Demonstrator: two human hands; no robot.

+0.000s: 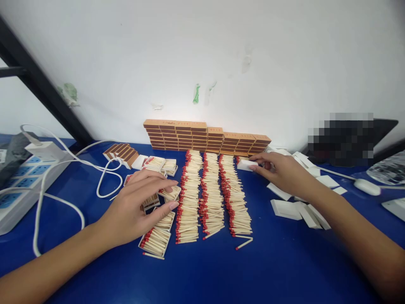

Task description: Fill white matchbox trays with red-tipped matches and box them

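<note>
My left hand (134,207) hovers over a group of white matchbox trays filled with matches, fingers and thumb apart. One filled tray (171,194) shows between its thumb and fingertips; whether they touch it I cannot tell. Nearer to me lies another filled tray (155,241). Between thumb and fingers, my right hand (278,171) grips a white matchbox tray (245,165) by its right end, just right of the match rows. Red-headed matches lie in three long rows: left (189,198), middle (211,194) and right (234,194).
Stacked brown matchboxes (190,137) line the wall, with several more boxes (122,154) at left. Loose white trays (286,210) lie under and beside my right forearm. A power strip (34,181) with white cables (101,169) is at left; a dark object (344,141) stands at right.
</note>
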